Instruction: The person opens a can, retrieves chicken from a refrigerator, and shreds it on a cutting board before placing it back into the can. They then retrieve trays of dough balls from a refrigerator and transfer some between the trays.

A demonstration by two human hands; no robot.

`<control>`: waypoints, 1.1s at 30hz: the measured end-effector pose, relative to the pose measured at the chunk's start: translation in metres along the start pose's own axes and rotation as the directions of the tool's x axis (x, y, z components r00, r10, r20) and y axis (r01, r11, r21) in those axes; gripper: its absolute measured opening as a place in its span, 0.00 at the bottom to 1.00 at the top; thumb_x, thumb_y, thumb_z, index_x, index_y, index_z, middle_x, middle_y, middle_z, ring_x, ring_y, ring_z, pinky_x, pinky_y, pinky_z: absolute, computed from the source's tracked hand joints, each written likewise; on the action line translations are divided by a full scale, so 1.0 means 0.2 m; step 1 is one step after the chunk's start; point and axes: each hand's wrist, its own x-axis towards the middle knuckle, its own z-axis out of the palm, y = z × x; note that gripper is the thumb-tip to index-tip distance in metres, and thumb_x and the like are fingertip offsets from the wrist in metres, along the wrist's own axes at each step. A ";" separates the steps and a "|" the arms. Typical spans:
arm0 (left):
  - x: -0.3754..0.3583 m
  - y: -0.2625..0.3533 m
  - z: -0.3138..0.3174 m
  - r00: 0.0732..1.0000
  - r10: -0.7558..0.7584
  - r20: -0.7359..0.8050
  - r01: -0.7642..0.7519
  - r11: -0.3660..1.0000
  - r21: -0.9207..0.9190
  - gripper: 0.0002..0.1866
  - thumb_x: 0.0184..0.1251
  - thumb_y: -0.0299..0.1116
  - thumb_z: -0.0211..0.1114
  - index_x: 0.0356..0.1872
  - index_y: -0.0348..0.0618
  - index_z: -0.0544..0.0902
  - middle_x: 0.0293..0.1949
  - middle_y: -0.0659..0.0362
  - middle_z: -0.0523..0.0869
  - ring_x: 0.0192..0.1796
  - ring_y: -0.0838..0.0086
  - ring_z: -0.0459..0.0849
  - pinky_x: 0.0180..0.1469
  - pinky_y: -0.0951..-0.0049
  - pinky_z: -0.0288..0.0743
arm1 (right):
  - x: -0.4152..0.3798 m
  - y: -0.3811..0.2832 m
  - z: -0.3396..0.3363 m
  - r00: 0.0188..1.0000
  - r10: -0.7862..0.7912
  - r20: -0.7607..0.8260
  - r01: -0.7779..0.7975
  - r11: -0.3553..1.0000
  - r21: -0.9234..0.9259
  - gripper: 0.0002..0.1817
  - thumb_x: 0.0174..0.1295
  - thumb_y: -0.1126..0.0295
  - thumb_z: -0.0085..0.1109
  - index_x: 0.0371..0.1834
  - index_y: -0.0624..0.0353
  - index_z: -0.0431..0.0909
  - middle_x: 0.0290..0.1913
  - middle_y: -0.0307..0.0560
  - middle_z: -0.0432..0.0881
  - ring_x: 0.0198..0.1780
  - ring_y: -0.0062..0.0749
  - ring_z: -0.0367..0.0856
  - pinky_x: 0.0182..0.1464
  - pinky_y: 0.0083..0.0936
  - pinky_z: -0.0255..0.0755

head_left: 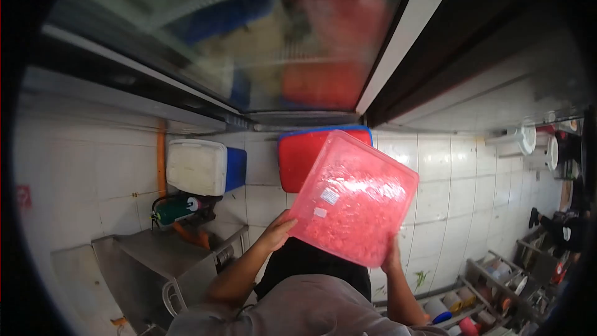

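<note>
Pink container (367, 211) is up in front of the person's body, over the tile floor (435, 162), tilted/rotated, broad face twd cam. Squarish, see-thru; reddish stuff (351, 227) shows inside, can't ID. White stickers (330, 196) x2 on face, nr L side. Hands apart, container btwn them: L hand (280, 231) clamped on its L corner, R hand (392, 255) clamped on lower R edge, fingers mostly hidden. Red bin (298, 158) w/ blue edge sits beyond container, partly covered by it. Cooler (196, 167), white + blue, on floor to L, well apart from container. Green cylinder (174, 210) just beside cooler, nearer the person. Metal desk (149, 252) lower L. Glass door (168, 50) up top, blurry red + blue things (317, 84) behind it. Shelves (477, 272) lower R w/ assorted tubs (435, 307), mostly too small to ID. Gray shirt (311, 308) on person.
</note>
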 end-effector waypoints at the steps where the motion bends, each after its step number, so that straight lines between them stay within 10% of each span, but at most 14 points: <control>1: -0.01 0.05 0.04 0.999 0.039 0.006 -0.039 0.999 0.010 0.21 0.71 0.34 0.55 0.62 0.41 0.67 0.58 0.56 0.76 0.60 0.70 0.75 0.60 0.63 0.71 | -0.05 -0.15 0.06 0.998 -0.038 0.054 0.034 0.997 0.075 0.41 0.64 0.40 0.47 0.71 0.58 0.53 0.69 0.51 0.63 0.68 0.42 0.63 0.68 0.40 0.59; 10: 0.18 0.51 0.61 0.956 -0.065 0.287 -0.027 0.951 0.308 0.25 0.71 0.38 0.55 0.66 0.43 0.65 0.60 0.59 0.74 0.61 0.75 0.73 0.61 0.69 0.69 | -0.28 -0.71 0.16 0.917 -0.395 0.061 0.365 0.889 0.276 0.38 0.51 0.54 0.60 0.64 0.62 0.63 0.60 0.54 0.72 0.59 0.48 0.72 0.59 0.42 0.70; 12: 0.22 0.68 0.77 0.978 -0.134 0.160 0.008 0.791 0.611 0.25 0.70 0.42 0.57 0.64 0.41 0.67 0.57 0.60 0.76 0.57 0.78 0.74 0.56 0.74 0.70 | -0.41 -0.75 0.20 0.878 -0.462 0.120 0.421 0.868 0.261 0.40 0.51 0.52 0.61 0.65 0.62 0.62 0.60 0.54 0.72 0.60 0.48 0.72 0.60 0.42 0.69; 13: 0.29 0.79 0.86 0.937 -0.032 0.347 -0.284 0.509 0.813 0.26 0.69 0.43 0.58 0.64 0.40 0.67 0.56 0.60 0.76 0.56 0.78 0.74 0.54 0.75 0.70 | -0.45 -0.75 0.18 0.857 -0.509 0.084 0.472 0.839 0.270 0.42 0.50 0.53 0.62 0.66 0.62 0.60 0.61 0.54 0.71 0.61 0.48 0.71 0.61 0.43 0.68; 14: 0.38 0.93 0.96 0.845 -0.018 0.534 -0.528 0.127 0.840 0.28 0.69 0.44 0.59 0.64 0.39 0.67 0.56 0.59 0.77 0.55 0.78 0.74 0.52 0.77 0.70 | -0.48 -0.76 0.16 0.832 -0.553 0.043 0.521 0.806 0.280 0.43 0.50 0.53 0.63 0.67 0.62 0.58 0.62 0.55 0.70 0.62 0.48 0.70 0.61 0.44 0.68; 15: 0.34 1.08 1.15 0.820 0.150 0.553 -0.572 0.158 0.805 0.27 0.67 0.41 0.61 0.62 0.38 0.68 0.53 0.57 0.77 0.53 0.76 0.75 0.53 0.74 0.71 | -0.50 -0.76 0.16 0.827 -0.559 0.056 0.524 0.804 0.281 0.43 0.50 0.53 0.63 0.67 0.62 0.58 0.62 0.55 0.70 0.62 0.48 0.70 0.61 0.44 0.68; 17: 0.27 1.38 1.52 0.267 0.721 0.640 -0.852 -0.134 0.506 0.25 0.58 0.46 0.68 0.45 0.34 0.73 0.42 0.49 0.79 0.43 0.61 0.78 0.46 0.62 0.72 | -0.56 -0.74 0.14 0.795 -0.607 0.019 0.566 0.752 0.336 0.44 0.50 0.53 0.63 0.68 0.62 0.56 0.64 0.55 0.67 0.63 0.48 0.69 0.62 0.44 0.68; 18: 0.13 1.54 1.72 0.335 0.733 0.592 -0.740 -0.184 0.647 0.26 0.61 0.40 0.68 0.56 0.36 0.71 0.49 0.51 0.81 0.49 0.69 0.80 0.50 0.66 0.75 | -0.60 -0.73 0.13 0.794 -0.607 0.024 0.566 0.754 0.334 0.44 0.50 0.53 0.63 0.68 0.62 0.56 0.64 0.55 0.67 0.63 0.48 0.69 0.62 0.44 0.68; 19: 0.09 1.66 1.87 0.048 0.811 0.583 -0.698 -0.390 0.601 0.25 0.58 0.41 0.69 0.51 0.36 0.74 0.45 0.49 0.82 0.44 0.65 0.83 0.46 0.67 0.77 | -0.64 -0.72 0.13 0.788 -0.615 0.008 0.572 0.739 0.356 0.44 0.50 0.53 0.63 0.68 0.62 0.56 0.65 0.55 0.66 0.63 0.48 0.68 0.62 0.44 0.67; 22: 0.08 1.96 2.20 0.003 0.818 0.575 -0.627 -0.446 0.639 0.24 0.57 0.47 0.68 0.46 0.37 0.78 0.44 0.47 0.82 0.40 0.62 0.84 0.42 0.65 0.76 | -0.69 -0.65 0.12 0.774 -0.632 -0.039 0.597 0.706 0.381 0.44 0.51 0.53 0.63 0.68 0.62 0.56 0.65 0.54 0.66 0.64 0.48 0.67 0.63 0.44 0.65; 24: 0.02 2.06 2.32 0.289 0.760 0.582 -0.587 -0.340 0.735 0.25 0.50 0.47 0.68 0.41 0.33 0.82 0.39 0.42 0.84 0.44 0.51 0.82 0.47 0.65 0.77 | -0.73 -0.58 0.06 0.760 -0.643 -0.092 0.625 0.684 0.376 0.43 0.51 0.53 0.62 0.68 0.62 0.56 0.65 0.54 0.66 0.64 0.47 0.67 0.64 0.44 0.65; 26: 0.08 2.12 2.36 0.281 0.747 0.603 -0.462 -0.446 0.767 0.24 0.57 0.45 0.62 0.48 0.37 0.81 0.47 0.47 0.84 0.48 0.56 0.83 0.52 0.63 0.75 | -0.73 -0.51 -0.04 0.724 -0.667 -0.175 0.678 0.642 0.359 0.42 0.52 0.55 0.62 0.68 0.61 0.57 0.64 0.53 0.66 0.64 0.46 0.67 0.64 0.43 0.64; 28: 0.13 2.09 2.36 -0.126 0.848 0.514 -0.429 -0.514 0.743 0.21 0.58 0.47 0.65 0.31 0.35 0.77 0.23 0.49 0.80 0.27 0.54 0.79 0.33 0.56 0.72 | -0.76 -0.48 -0.12 0.726 -0.655 -0.210 0.683 0.648 0.337 0.41 0.53 0.55 0.61 0.68 0.61 0.56 0.64 0.53 0.67 0.64 0.46 0.67 0.64 0.43 0.64; 33: 0.22 2.34 2.48 -0.158 0.874 0.459 -0.491 -0.473 0.732 0.19 0.57 0.45 0.62 0.32 0.35 0.79 0.32 0.37 0.82 0.40 0.43 0.81 0.43 0.53 0.73 | -0.74 -0.43 -0.16 0.695 -0.688 -0.209 0.716 0.634 0.292 0.40 0.54 0.56 0.61 0.68 0.61 0.57 0.63 0.52 0.68 0.63 0.45 0.69 0.64 0.42 0.64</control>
